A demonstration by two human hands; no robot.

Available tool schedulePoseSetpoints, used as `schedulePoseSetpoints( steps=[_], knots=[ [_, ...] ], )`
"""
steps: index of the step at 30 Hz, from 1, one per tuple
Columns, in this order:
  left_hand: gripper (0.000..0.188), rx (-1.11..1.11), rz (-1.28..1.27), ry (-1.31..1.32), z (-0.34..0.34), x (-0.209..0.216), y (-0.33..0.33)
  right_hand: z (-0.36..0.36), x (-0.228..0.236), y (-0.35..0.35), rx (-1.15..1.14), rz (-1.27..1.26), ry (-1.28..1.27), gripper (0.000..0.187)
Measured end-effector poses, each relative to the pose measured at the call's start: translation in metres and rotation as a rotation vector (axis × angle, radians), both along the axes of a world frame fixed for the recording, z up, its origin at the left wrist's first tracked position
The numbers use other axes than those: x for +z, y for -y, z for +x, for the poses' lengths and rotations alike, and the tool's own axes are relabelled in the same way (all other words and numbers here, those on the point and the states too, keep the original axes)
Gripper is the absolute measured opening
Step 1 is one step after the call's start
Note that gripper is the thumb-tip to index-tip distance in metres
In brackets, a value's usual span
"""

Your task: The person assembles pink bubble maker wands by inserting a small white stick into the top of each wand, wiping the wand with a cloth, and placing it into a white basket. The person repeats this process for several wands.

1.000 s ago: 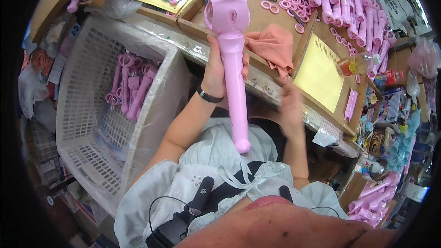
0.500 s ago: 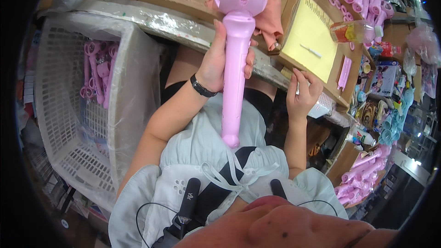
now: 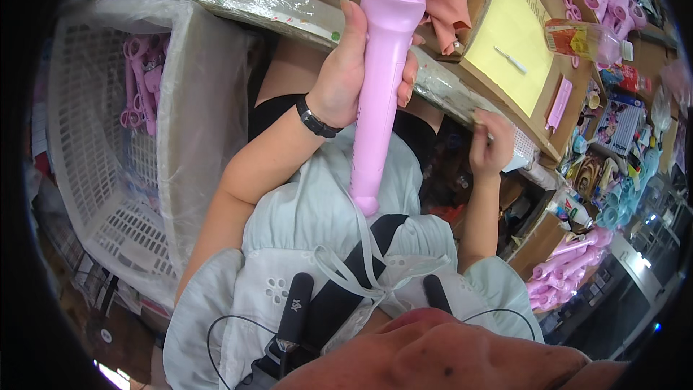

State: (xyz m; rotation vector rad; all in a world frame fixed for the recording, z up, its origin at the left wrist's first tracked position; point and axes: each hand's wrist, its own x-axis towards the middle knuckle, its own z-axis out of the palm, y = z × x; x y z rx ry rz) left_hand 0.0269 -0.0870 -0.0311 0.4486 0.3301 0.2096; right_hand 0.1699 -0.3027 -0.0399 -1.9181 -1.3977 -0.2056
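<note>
My left hand is wrapped around the handle of a long pink plastic toy wand. The wand stands nearly upright in the view, its wide rounded head cut off at the top edge and its narrow end in front of my pale dress. My thumb lies along the near side, and fingertips show on the other. My right hand is raised beside the table edge, its fingers curled together; whether something small is between them cannot be made out. Close to it, a small white-handled tool rests on a yellow sheet.
At left stands a white plastic basket, lined with clear film, holding several pink parts. On the table are a peach cloth, a drink bottle lying down and a pink strip. More pink parts fill a box at right.
The view has shifted, with the table edge and basket sitting higher. The wand's head has gone further past the top edge. My left hand keeps its hold; my right fingers are more curled.
</note>
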Motion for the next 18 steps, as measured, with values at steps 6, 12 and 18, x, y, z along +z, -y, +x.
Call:
schedulePoseSetpoints(
  steps=[6, 12, 18],
  knots=[
    [0.088, -0.002, -0.043, 0.007, -0.001, 0.0, 0.001, -0.011, 0.047, -0.072, 0.191, 0.081, -0.057, 0.019],
    [0.087, -0.004, -0.05, -0.033, 0.0, -0.001, 0.0, -0.008, 0.063, -0.133, 0.352, 0.114, 0.173, 0.019],
    [0.088, 0.021, -0.077, -0.016, 0.0, -0.003, 0.002, -0.007, 0.062, -0.129, 0.421, 0.113, 0.208, 0.019]
  ],
)
